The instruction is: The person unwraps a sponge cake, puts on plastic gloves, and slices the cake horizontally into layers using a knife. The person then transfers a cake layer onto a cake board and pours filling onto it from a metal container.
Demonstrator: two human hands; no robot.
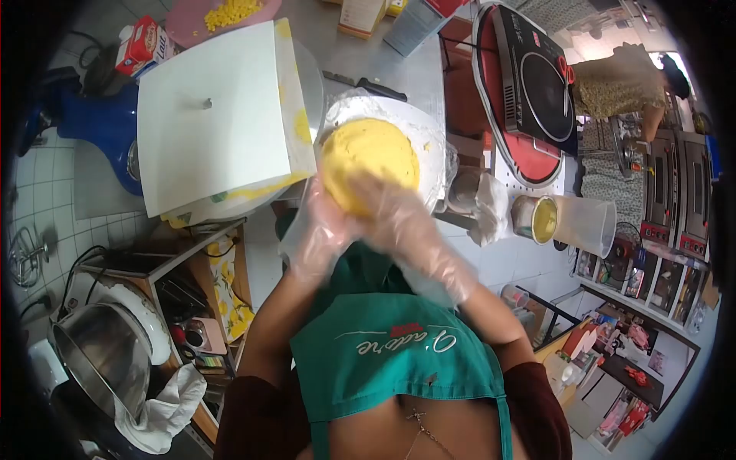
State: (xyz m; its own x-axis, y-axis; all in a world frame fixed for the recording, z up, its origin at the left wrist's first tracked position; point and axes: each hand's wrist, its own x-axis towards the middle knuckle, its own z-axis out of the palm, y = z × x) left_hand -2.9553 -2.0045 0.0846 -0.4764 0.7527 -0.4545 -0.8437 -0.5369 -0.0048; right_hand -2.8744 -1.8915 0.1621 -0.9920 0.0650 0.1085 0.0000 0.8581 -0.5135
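Observation:
A round yellow cake (376,149), its surface crumbly, sits on a white board (433,138) with clear plastic wrap around it. Both my hands wear loose clear plastic gloves. My left hand (326,218) rests against the cake's near left side, its fingers out along the edge. Across the near top and side lies my right hand (387,207), fingers stretched out and smeared by motion. The cake's near rim is hidden under my hands. Beyond the cake lies a knife (381,90) with a black handle.
A large white square board (218,115) stands close at left, with a blue stand mixer (100,126) behind it. A pink bowl (264,11) holds yellow pieces. To the right are a hot plate (529,77), red scissors (566,70), a can (535,218) and a clear plastic container (586,222).

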